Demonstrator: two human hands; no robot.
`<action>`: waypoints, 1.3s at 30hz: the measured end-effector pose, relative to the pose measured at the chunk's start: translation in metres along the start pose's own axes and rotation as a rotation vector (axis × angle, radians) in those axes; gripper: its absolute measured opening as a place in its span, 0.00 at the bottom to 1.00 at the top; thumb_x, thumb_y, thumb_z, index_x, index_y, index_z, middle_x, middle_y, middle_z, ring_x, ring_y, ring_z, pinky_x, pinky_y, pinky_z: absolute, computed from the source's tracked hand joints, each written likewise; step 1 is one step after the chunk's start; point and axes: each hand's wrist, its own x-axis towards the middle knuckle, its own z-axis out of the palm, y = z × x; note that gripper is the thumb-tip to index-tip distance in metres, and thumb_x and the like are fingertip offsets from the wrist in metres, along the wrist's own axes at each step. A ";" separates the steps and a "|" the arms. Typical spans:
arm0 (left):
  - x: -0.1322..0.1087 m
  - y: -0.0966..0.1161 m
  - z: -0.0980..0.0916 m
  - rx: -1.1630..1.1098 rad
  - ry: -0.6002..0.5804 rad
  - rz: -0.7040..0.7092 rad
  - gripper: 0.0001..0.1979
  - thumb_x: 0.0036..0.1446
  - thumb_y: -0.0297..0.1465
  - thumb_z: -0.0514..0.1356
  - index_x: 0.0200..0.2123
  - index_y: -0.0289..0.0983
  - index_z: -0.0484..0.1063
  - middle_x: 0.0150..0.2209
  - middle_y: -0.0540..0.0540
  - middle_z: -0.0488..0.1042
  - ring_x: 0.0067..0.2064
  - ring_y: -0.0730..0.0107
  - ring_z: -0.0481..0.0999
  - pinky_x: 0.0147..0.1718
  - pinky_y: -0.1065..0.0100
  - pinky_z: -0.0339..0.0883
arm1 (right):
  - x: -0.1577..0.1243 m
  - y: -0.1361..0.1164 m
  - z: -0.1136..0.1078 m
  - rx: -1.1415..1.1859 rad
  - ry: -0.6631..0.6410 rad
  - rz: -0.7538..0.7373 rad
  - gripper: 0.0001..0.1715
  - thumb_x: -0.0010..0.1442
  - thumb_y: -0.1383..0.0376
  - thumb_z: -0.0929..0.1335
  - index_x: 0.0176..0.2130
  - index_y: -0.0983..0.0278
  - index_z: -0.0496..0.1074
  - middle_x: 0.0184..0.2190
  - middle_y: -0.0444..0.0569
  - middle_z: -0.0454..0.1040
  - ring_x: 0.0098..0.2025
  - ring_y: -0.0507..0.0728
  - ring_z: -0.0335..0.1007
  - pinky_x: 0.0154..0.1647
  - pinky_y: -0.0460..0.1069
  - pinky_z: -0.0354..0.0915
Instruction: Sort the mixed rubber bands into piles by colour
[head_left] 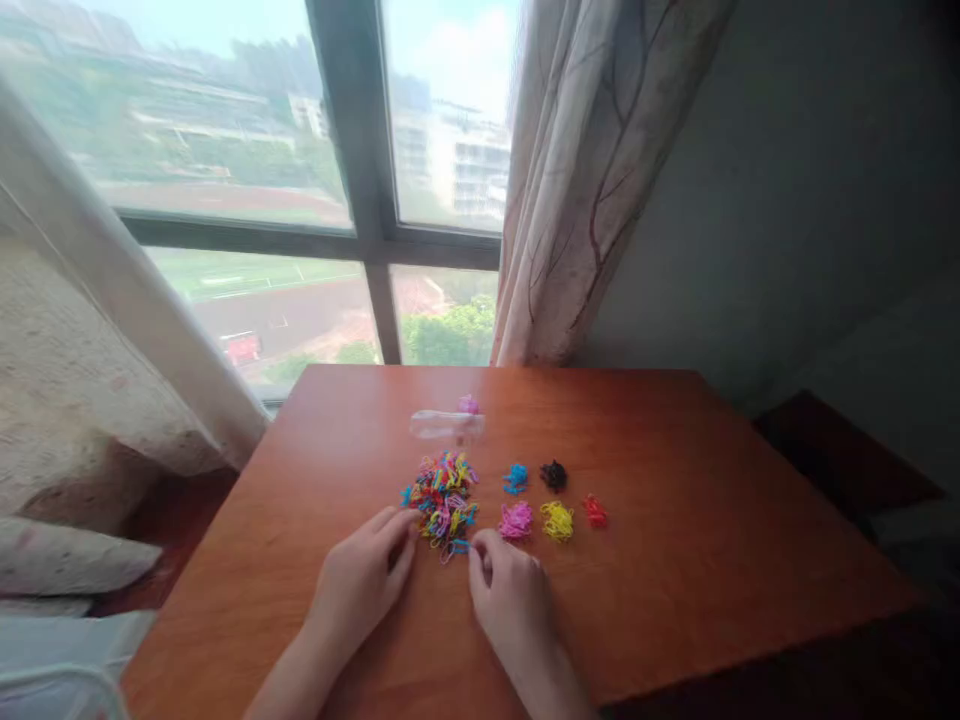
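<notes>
A mixed pile of small coloured loops (444, 495), which look like rubber bands, lies on the brown table. My left hand (367, 570) rests at the pile's left edge, fingertips touching it, with thumb and fingers apart. At the pile's lower right, my right hand (514, 595) is closed in a pinch beside a blue loop; its fingertips hide whatever is between them. To the right lie single-colour heaps: blue loops (515, 478), black loops (553, 475), pink loops (516, 520), yellow loops (557, 520) and red loops (595, 511).
Behind the pile lies a clear plastic bag (447, 424), with a small purple bundle (469, 404) by it. The wooden table (712, 540) stands against a window, with a curtain (577, 180) at its right. A white item (67, 660) sits at the lower left.
</notes>
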 end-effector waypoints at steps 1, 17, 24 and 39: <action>0.000 0.000 0.000 -0.001 0.005 0.002 0.12 0.66 0.33 0.50 0.45 0.42 0.72 0.41 0.50 0.80 0.37 0.68 0.81 0.32 0.71 0.69 | 0.000 -0.001 0.000 0.004 0.005 -0.002 0.08 0.64 0.71 0.66 0.38 0.58 0.73 0.29 0.40 0.78 0.31 0.55 0.76 0.28 0.47 0.50; 0.001 0.005 -0.004 -0.085 -0.018 -0.079 0.09 0.65 0.33 0.51 0.41 0.42 0.70 0.37 0.50 0.78 0.35 0.68 0.79 0.32 0.70 0.69 | -0.001 0.000 0.004 -0.014 0.078 -0.041 0.08 0.61 0.72 0.68 0.34 0.59 0.72 0.26 0.40 0.77 0.26 0.52 0.73 0.26 0.47 0.48; 0.001 0.004 -0.003 -0.089 -0.015 -0.071 0.10 0.65 0.33 0.51 0.44 0.42 0.70 0.37 0.50 0.78 0.36 0.68 0.79 0.33 0.70 0.69 | 0.002 0.007 -0.010 0.074 0.180 -0.053 0.08 0.64 0.69 0.65 0.34 0.60 0.73 0.24 0.41 0.76 0.25 0.52 0.71 0.28 0.46 0.51; 0.002 0.005 -0.005 -0.085 -0.004 -0.057 0.10 0.64 0.34 0.51 0.43 0.43 0.71 0.38 0.50 0.79 0.37 0.67 0.81 0.33 0.71 0.70 | 0.070 0.031 -0.045 -0.337 0.062 0.124 0.07 0.65 0.66 0.66 0.38 0.58 0.76 0.31 0.45 0.80 0.31 0.54 0.75 0.25 0.46 0.48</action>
